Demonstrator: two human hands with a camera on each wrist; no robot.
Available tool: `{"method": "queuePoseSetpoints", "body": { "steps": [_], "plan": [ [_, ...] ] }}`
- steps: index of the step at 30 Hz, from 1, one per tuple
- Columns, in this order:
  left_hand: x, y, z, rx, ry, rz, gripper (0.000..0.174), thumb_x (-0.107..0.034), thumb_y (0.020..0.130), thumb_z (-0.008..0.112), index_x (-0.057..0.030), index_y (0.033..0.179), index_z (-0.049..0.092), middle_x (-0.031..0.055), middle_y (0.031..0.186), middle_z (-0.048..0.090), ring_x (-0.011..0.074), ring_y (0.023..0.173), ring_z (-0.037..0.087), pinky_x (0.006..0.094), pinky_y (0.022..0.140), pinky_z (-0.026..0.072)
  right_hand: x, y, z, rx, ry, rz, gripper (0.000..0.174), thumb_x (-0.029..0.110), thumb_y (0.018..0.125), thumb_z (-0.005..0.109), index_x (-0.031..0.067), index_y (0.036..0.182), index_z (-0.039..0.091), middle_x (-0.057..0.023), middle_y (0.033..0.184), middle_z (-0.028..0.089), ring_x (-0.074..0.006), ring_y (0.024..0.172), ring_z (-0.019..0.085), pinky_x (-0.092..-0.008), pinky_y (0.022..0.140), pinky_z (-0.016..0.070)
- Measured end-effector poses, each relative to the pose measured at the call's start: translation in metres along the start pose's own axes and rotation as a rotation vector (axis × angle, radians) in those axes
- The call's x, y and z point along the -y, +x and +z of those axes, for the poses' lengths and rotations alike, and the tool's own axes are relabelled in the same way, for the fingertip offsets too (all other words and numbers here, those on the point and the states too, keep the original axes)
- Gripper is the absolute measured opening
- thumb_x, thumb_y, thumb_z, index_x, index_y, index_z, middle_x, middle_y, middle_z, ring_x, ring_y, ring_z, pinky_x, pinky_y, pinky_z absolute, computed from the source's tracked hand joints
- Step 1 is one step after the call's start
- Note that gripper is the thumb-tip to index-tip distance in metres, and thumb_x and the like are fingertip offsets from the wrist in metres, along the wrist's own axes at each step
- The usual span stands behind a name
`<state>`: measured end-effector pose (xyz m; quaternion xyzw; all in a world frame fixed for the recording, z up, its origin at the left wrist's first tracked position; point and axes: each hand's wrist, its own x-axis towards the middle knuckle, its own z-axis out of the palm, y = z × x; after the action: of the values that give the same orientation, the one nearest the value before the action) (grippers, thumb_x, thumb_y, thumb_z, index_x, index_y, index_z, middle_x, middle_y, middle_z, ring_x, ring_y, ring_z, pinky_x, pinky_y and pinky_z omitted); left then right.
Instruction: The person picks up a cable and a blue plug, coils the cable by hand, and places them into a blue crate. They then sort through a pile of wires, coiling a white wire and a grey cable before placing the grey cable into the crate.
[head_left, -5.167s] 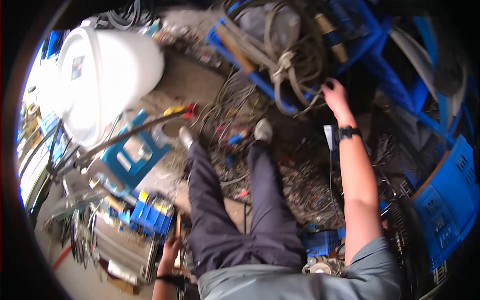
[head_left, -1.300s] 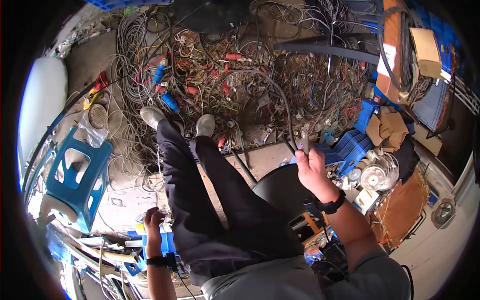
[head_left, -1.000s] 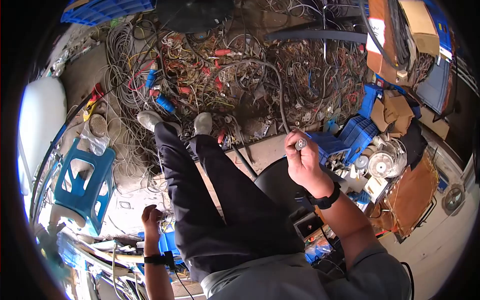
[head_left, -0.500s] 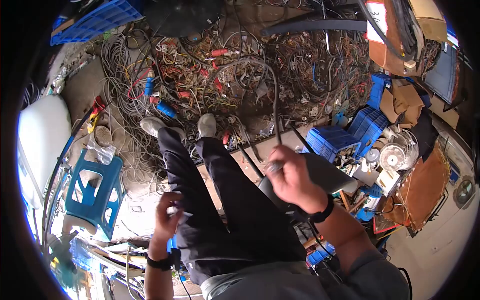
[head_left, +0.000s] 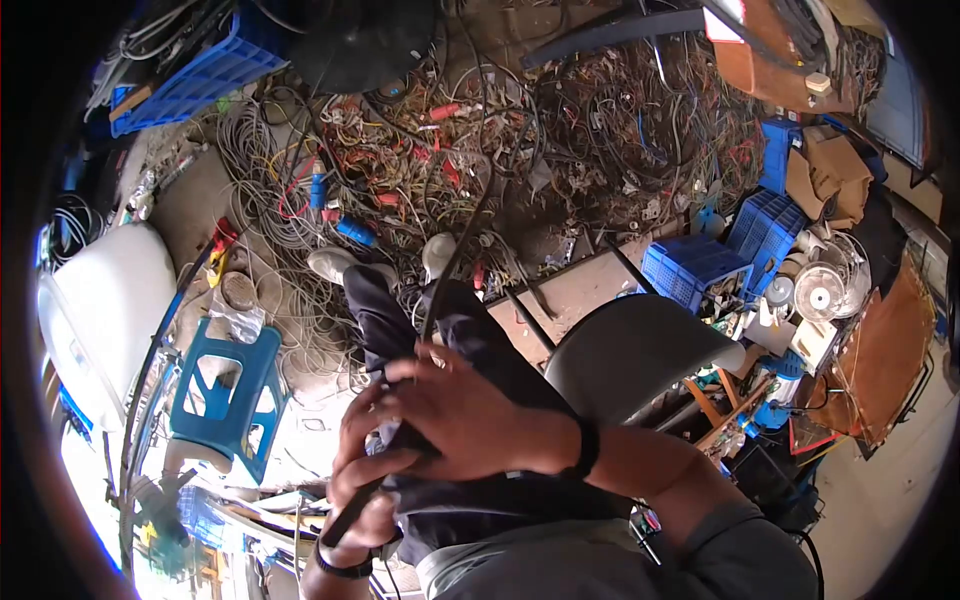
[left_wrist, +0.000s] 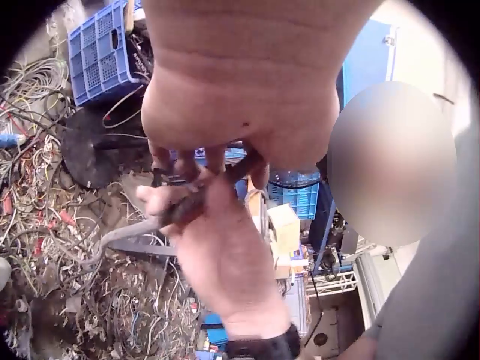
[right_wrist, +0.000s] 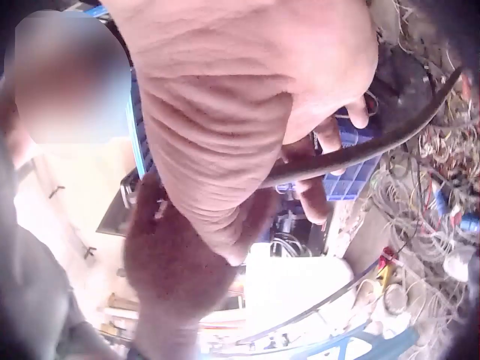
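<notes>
Lower centre: one dark cable (head_left: 455, 265), running from both hands up toward the frame's middle. Left hand (head_left: 365, 495), fingers curling round the cable; right hand (head_left: 465, 420), fingers gripping it just beside. Right of centre: one dark round seat (head_left: 635, 350). Left: one teal stool (head_left: 225, 395), standing near a white tub (head_left: 115, 310). Beyond, upper centre: tangled wires (head_left: 600, 150), covering the floor.

head view: set above both hands, facing down and forward; widest, farthest off. left wrist view: very close behind left hand (left_wrist: 240, 82), looks past it to right hand (left_wrist: 232, 262) and the littered floor (left_wrist: 112, 300). right wrist view: equally close behind right hand, looks past it to left hand. overlap, all three: both hands, cable (head_left: 462, 250), floor beyond.
</notes>
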<state>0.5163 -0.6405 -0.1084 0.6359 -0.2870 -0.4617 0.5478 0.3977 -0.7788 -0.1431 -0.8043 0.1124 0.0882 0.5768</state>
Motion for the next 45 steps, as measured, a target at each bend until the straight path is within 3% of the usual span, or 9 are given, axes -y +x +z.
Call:
{"method": "queuePoseSetpoints", "body": {
  "steps": [4,9,12,16,20,25,28,40,45],
  "plan": [
    [-0.052,-0.024,-0.029,-0.270,-0.560,-0.212,0.054,-0.058,0.094,0.036,-0.0076,0.092,0.055,0.0127,0.062,0.060,0.0407,0.114,0.056,0.0620,0.101,0.0359,-0.039,0.022,-0.022,0.061,-0.318,0.023,0.063,0.033,0.072,0.074,0.0100,0.126,0.050,-0.0071,0.116,0.059,-0.0313,0.130,0.039,-0.0578,0.110,0.0180],
    [-0.093,-0.095,-0.106,-0.585,-0.975,-0.080,0.054,-0.054,0.100,0.020,-0.0092,0.100,0.050,0.0046,0.059,0.048,0.0286,0.067,0.059,0.0492,0.075,0.0506,-0.075,0.035,-0.040,0.170,-0.459,0.137,0.028,0.023,0.080,0.066,0.0145,0.107,0.062,-0.0017,0.116,0.060,-0.0284,0.132,0.039,-0.0547,0.112,0.0196],
    [-0.130,-0.103,-0.133,-0.392,-1.042,-0.031,0.047,-0.048,0.102,0.021,-0.0103,0.090,0.047,0.0024,0.067,0.048,0.0223,0.051,0.039,0.0459,0.060,0.0470,-0.083,0.027,-0.039,0.019,-0.407,0.031,0.023,0.025,0.085,0.062,0.0159,0.107,0.061,0.0007,0.117,0.058,-0.0266,0.130,0.041,-0.0508,0.110,0.0259],
    [-0.160,-0.118,-0.133,-0.472,-1.038,-0.087,0.046,-0.045,0.103,0.021,-0.0080,0.093,0.046,0.0014,0.057,0.044,0.0207,0.059,0.050,0.0477,0.084,0.0476,-0.062,0.013,-0.033,0.019,-0.497,-0.048,0.026,0.025,0.086,0.060,0.0113,0.108,0.059,-0.0016,0.118,0.057,-0.0256,0.128,0.042,-0.0468,0.108,0.0287],
    [-0.155,-0.136,-0.118,-0.640,-0.730,-0.098,0.040,-0.043,0.103,0.026,-0.0096,0.099,0.048,0.0000,0.055,0.039,0.0190,0.058,0.051,0.0435,0.076,0.0493,-0.040,-0.006,-0.042,0.172,-0.506,0.091,0.023,0.021,0.085,0.057,0.0056,0.102,0.057,-0.0096,0.111,0.059,-0.0268,0.116,0.051,-0.0426,0.102,0.0343],
    [-0.163,-0.165,-0.141,-0.734,-0.911,0.018,0.039,-0.039,0.105,0.024,-0.0075,0.096,0.046,-0.0014,0.055,0.032,0.0106,0.051,0.039,0.0286,0.061,0.0467,0.040,-0.021,-0.065,0.175,-0.586,-0.074,0.022,0.019,0.079,0.060,0.0043,0.095,0.056,-0.0094,0.100,0.059,-0.0248,0.106,0.055,-0.0406,0.097,0.0347],
    [-0.162,-0.177,-0.151,-0.700,-0.931,-0.005,0.038,-0.038,0.105,0.025,-0.0078,0.096,0.046,-0.0016,0.056,0.031,0.0105,0.050,0.036,0.0292,0.058,0.0453,0.052,-0.031,-0.059,0.232,-0.598,-0.067,0.021,0.020,0.080,0.059,0.0045,0.095,0.057,-0.0092,0.099,0.060,-0.0237,0.106,0.054,-0.0402,0.098,0.0334],
    [-0.135,-0.166,-0.122,-0.753,-1.041,-0.060,0.035,-0.036,0.103,0.032,-0.0090,0.094,0.052,-0.0008,0.058,0.032,0.0136,0.056,0.039,0.0331,0.066,0.0458,0.017,-0.022,-0.047,0.249,-0.607,0.181,0.026,0.021,0.084,0.056,0.0042,0.104,0.055,-0.0130,0.112,0.057,-0.0298,0.113,0.051,-0.0436,0.098,0.0352],
    [-0.120,-0.147,-0.125,-0.767,-1.064,-0.150,0.017,-0.026,0.096,0.049,-0.0088,0.096,0.051,-0.0007,0.068,0.040,0.0133,0.064,0.043,0.0318,0.069,0.0408,0.030,0.006,-0.048,0.268,-0.589,0.214,0.026,0.020,0.084,0.056,0.0038,0.104,0.055,-0.0135,0.113,0.056,-0.0311,0.112,0.051,-0.0450,0.096,0.0372]
  ]
}}
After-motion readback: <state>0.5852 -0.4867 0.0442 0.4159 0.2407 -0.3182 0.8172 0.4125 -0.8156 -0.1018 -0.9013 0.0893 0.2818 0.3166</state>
